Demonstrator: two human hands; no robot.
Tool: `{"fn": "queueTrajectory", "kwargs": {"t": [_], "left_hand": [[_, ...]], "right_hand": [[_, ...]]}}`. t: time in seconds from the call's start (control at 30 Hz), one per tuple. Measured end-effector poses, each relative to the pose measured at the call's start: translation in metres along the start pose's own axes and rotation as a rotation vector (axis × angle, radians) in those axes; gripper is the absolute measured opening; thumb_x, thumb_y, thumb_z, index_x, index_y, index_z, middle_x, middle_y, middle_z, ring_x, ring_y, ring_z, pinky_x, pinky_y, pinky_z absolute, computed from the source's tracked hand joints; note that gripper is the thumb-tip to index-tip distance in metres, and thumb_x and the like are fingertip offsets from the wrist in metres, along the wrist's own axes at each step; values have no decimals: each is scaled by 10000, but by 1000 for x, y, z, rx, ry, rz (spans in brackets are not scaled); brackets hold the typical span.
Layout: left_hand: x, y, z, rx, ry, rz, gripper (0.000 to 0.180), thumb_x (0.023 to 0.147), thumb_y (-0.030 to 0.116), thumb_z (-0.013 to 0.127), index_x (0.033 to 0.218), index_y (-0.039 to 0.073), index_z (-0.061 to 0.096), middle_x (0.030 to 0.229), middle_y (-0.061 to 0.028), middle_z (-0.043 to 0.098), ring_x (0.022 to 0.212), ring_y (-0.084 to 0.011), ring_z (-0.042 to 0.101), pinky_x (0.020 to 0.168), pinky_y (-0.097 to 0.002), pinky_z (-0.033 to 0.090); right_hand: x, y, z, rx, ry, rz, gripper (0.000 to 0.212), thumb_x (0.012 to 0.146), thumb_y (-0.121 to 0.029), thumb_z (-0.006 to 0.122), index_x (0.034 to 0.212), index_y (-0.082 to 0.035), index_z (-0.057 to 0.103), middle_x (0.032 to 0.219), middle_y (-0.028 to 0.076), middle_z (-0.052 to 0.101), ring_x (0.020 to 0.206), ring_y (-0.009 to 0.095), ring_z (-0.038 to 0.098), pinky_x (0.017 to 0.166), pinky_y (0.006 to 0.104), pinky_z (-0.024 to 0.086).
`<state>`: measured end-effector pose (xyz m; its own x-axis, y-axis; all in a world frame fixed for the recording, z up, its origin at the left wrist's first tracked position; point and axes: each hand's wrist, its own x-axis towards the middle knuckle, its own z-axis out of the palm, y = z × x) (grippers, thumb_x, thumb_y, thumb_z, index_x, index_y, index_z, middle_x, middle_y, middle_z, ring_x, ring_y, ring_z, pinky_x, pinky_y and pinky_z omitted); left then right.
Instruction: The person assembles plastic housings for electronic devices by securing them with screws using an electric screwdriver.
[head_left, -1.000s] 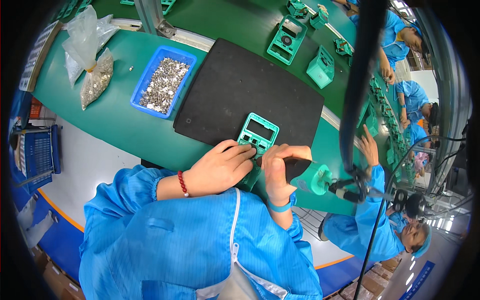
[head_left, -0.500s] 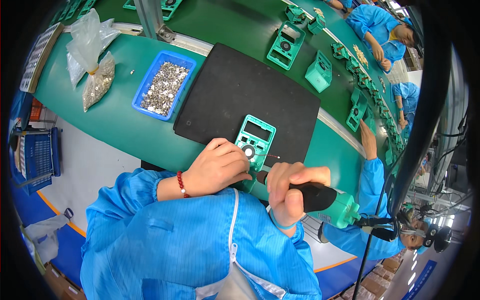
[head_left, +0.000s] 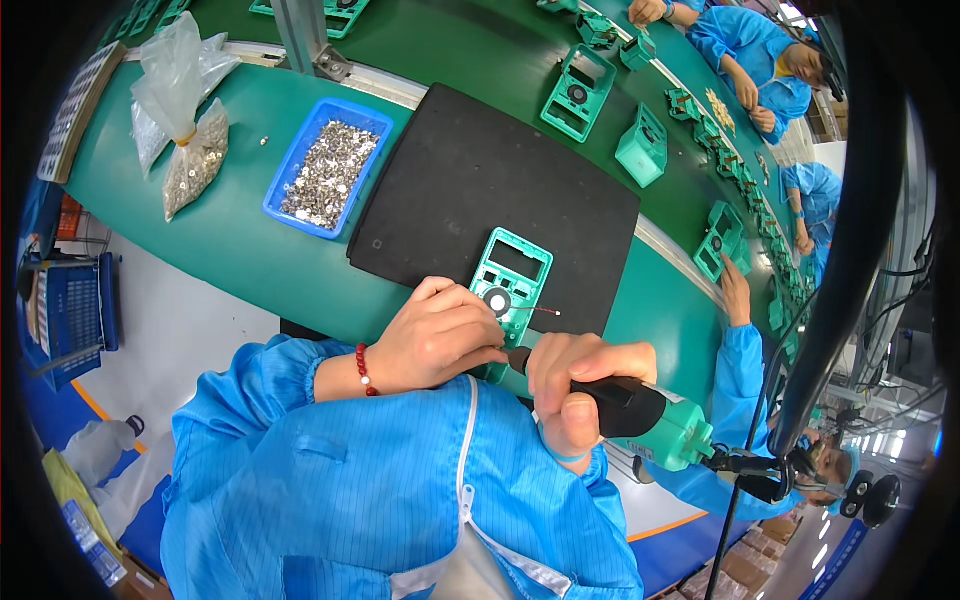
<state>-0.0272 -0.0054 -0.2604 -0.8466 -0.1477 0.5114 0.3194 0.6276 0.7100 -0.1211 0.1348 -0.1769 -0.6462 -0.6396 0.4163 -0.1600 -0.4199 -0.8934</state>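
Right hand (head_left: 572, 380) gripping screwdriver (head_left: 678, 432) — small label (head_left: 640, 450), illegible

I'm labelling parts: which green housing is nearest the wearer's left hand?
The green housing at the near edge of the black mat, partly covered by the left hand; the other green housings lie farther off, beyond the mat.

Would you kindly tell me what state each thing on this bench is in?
Left hand: fingers bent, over the green housing
Right hand: closed around the power driver
Green housing: partly covered
Power driver: held
Thin wire: loose at one end
Blue tray: open, holding small metal parts
Front clear bag: tied, partly filled
Black mat: lying flat
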Motion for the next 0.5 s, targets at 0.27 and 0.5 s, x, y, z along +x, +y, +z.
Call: {"fn": "queueTrajectory", "kwargs": {"t": [0.27,0.5], "left_hand": [[0,0,-1,51,3,87,176,760,190,782,875,104,681,934,23,668,940,-149,617,854,-327,418],[12,3,-16,122,-22,-53,383,775,198,764,1111,70,633,1150,-63,642,1022,-243,616,879,-368,450]], "right_hand": [[3,-1,-17,98,-274,49,410,829,78,683,1174,-38,493,810,81,596,700,178,591,669,333,488],[6,15,11,-111,60,-58,318,943,-260,687,1022,-59,454,625,30,505,485,114,450,488,286,379]]}}
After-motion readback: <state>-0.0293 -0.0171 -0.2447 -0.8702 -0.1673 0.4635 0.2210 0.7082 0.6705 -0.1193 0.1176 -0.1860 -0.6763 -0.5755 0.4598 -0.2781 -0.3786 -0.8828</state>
